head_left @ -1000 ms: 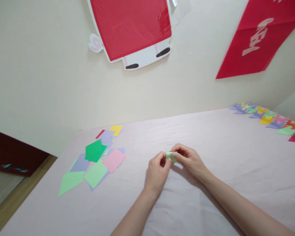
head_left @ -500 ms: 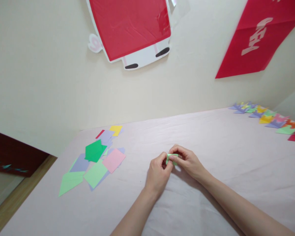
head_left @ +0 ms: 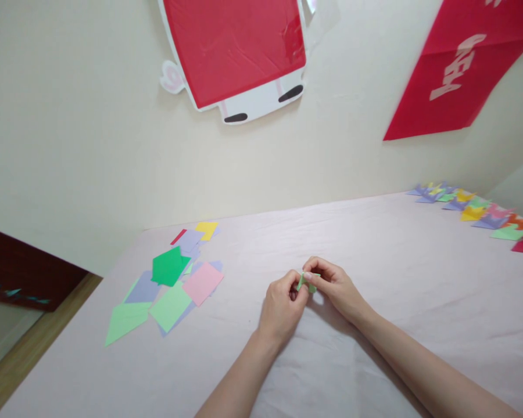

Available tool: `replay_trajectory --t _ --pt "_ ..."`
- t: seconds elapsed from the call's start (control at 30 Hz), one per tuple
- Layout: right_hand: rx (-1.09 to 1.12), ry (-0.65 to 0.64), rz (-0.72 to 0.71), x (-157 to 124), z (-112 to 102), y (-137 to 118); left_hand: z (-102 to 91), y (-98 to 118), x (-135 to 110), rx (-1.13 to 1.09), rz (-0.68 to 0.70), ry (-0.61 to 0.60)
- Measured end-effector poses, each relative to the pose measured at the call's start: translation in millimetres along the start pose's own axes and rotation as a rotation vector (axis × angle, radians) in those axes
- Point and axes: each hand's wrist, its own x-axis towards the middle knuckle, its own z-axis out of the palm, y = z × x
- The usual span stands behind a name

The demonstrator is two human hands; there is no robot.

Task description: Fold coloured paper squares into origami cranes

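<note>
A small folded piece of light green paper [head_left: 312,287] is pinched between both hands, just above the pale cloth-covered surface [head_left: 261,371]. My left hand [head_left: 283,302] grips its left side, with fingertips curled and partly out of sight. From the right, my right hand [head_left: 332,284] holds it with thumb in front and index finger behind. The fingers cover much of the paper, so its full shape is hidden.
Loose coloured paper sheets, among them a pink sheet [head_left: 203,284] and a dark green one [head_left: 168,267], lie at left. Folded paper figures [head_left: 488,216] stand in rows at far right. A wall [head_left: 331,162] with red decorations rises behind.
The right thumb and fingers have shifted slightly on the green paper, whose visible edge now looks tilted and bent differently. The left hand has hardly moved.
</note>
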Motion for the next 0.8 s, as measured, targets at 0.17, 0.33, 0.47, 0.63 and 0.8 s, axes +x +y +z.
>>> replay_trajectory --t 0.17,0.33,0.47,0.63,0.8 --pt "0.050 0.100 -0.024 0.7 -3.1 3.9 -0.8 0.6 -0.3 -0.088 -0.048 -0.009" --pt "0.050 0.108 -0.012 1.4 -2.5 1.2 -0.1 -2.0 -2.4 -0.140 -0.093 -0.011" --pt "-0.019 0.041 -0.013 2.4 -2.5 -3.8 -1.7 -2.9 -2.4 -0.054 -0.064 0.022" --pt "-0.079 0.006 -0.038 1.6 -0.9 -4.4 0.1 3.1 0.0 0.102 0.053 0.068" --pt "-0.079 0.004 -0.048 2.0 1.9 -2.4 0.1 -1.7 2.0 -0.020 0.021 0.095"
